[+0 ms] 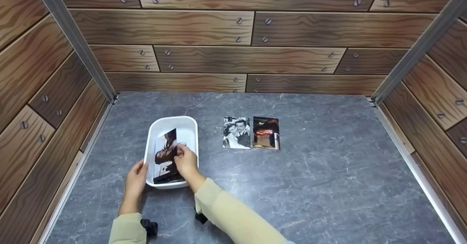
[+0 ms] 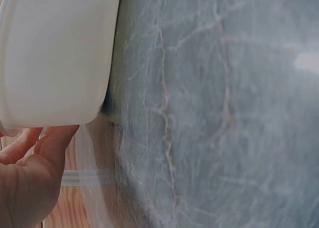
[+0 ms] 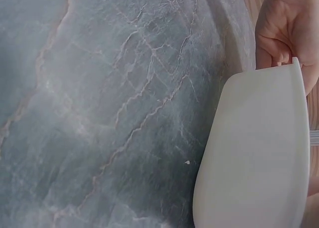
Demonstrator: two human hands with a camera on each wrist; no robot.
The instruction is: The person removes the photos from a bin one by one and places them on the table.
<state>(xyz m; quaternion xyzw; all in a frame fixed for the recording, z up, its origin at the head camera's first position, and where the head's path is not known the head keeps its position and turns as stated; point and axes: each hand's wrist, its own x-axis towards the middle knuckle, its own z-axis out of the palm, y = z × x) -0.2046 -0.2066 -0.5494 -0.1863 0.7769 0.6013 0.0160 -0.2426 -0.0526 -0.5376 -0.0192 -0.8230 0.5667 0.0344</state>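
Observation:
A white plastic tub [image 1: 147, 145] stands at the left of the table with glossy photo prints in it. My right hand [image 1: 186, 162] reaches over its right side and pinches the right edge of a photo [image 1: 166, 154], thumb and fingers at the print. Dark edges of other prints show under this photo near the tub's near end. My left hand [image 1: 135, 180] rests against the left outer wall, its fingers [image 2: 55, 145] fairly straight at the tub wall [image 2: 57, 58]. In the right wrist view the tub wall [image 3: 254, 143] hides the right fingertips.
To the right of the tub lie two photos side by side: a black-and-white couple [image 1: 237, 132] and a dark print with an orange glow [image 1: 266, 132]. The grey marbled table [image 1: 328, 163] is bordered by wood-patterned walls [image 1: 219, 58] and metal rails [image 1: 427, 189].

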